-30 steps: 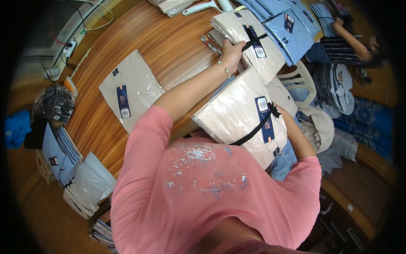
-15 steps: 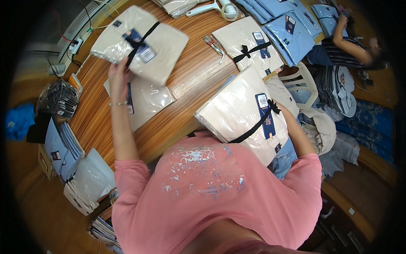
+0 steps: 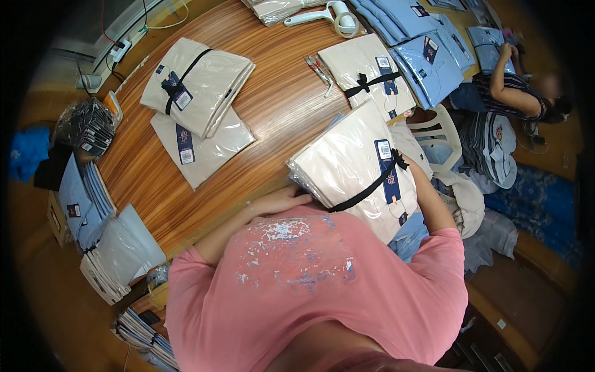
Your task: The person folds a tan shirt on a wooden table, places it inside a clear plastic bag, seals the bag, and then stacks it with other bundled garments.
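Note:
A thick bundle of cream folded garments point(image 3: 347, 161) in clear plastic leans tilted against my front, tied with a black ribbon and bearing a dark blue tag. My left hand point(image 3: 286, 199) lies at its lower left edge, fingers stretched out, beside the table's near edge. Whether the fingertips touch the plastic I cannot tell. Behind the bundle's right side goes my right forearm point(image 3: 432, 197); that hand is hidden. On the table's left part, another ribbon-tied cream bundle point(image 3: 214, 80) rests partly over a single packed cream garment point(image 3: 217, 146).
Farther right on the wooden table point(image 3: 273, 80) lie a third tied cream bundle point(image 3: 338, 59), a small metal tool point(image 3: 319, 74), a white tape dispenser point(image 3: 310, 17) and blue packed shirts point(image 3: 427, 68). A white plastic chair point(image 3: 449, 139) stands at right, near another person point(image 3: 514, 87).
My left hand has let go of the tied cream bundle, which now rests on the table over the single garment. The hand has come back toward my body, beside the leaning bundle.

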A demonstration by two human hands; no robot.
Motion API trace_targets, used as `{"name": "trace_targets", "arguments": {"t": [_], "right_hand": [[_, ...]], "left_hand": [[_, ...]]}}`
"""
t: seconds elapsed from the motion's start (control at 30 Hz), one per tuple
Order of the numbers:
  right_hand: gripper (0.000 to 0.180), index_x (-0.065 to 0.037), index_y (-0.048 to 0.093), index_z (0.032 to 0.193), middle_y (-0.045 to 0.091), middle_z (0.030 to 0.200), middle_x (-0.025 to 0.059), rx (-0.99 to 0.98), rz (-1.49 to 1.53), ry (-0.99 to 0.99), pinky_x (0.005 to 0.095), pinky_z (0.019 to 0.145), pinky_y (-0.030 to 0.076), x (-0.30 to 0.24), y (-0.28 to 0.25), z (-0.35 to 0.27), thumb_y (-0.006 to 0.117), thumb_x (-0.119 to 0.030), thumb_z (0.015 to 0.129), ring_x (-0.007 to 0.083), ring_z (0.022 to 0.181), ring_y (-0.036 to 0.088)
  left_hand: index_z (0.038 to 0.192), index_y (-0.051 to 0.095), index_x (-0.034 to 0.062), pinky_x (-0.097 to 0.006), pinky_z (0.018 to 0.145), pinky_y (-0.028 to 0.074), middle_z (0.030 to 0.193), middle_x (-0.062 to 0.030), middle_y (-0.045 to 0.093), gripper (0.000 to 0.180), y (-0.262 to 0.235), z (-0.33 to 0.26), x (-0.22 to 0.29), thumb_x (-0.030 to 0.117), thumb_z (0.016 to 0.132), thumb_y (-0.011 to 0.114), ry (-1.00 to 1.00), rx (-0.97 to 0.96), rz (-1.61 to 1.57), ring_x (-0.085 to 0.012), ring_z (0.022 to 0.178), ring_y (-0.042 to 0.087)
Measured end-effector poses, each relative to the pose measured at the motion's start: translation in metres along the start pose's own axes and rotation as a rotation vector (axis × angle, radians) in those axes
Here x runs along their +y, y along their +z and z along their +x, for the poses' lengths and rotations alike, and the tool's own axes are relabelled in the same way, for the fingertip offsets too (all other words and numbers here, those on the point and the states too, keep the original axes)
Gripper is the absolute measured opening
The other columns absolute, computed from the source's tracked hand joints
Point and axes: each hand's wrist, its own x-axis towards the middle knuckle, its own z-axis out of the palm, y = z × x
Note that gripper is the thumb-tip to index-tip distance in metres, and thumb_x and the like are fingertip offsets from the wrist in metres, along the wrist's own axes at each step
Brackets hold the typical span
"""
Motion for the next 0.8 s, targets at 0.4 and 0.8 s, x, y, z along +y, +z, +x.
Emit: {"name": "trace_targets", "arguments": {"t": [0.4,0.8], "right_hand": [[0.063,0.001,0.041,0.13,0.055,0.117,0.0164,0.109,-0.05,-0.098,0.0313,0.087,0.046,-0.042,-0.032,-0.036,0.045,-0.048,0.091,0.0203,0.101,0.057],[0.062,0.001,0.04,0.13,0.055,0.117,0.0166,0.3,-0.217,-0.279,0.031,0.087,0.046,-0.188,-0.119,0.014,0.045,-0.046,0.091,0.0199,0.101,0.058]], "left_hand": [[0.141,0.02,0.0107,-0.049,0.101,0.032,0.14,-0.0112,0.033,0.076,0.035,0.061,0.062,0.053,0.086,0.051,0.218,-0.003,-0.785,-0.0257,0.128,0.033],[0.135,0.03,0.0039,-0.068,0.095,0.024,0.134,-0.022,0.036,0.09,-0.081,0.117,0.18,0.066,0.075,0.056,0.523,-0.016,-0.668,-0.035,0.128,0.03]]}}
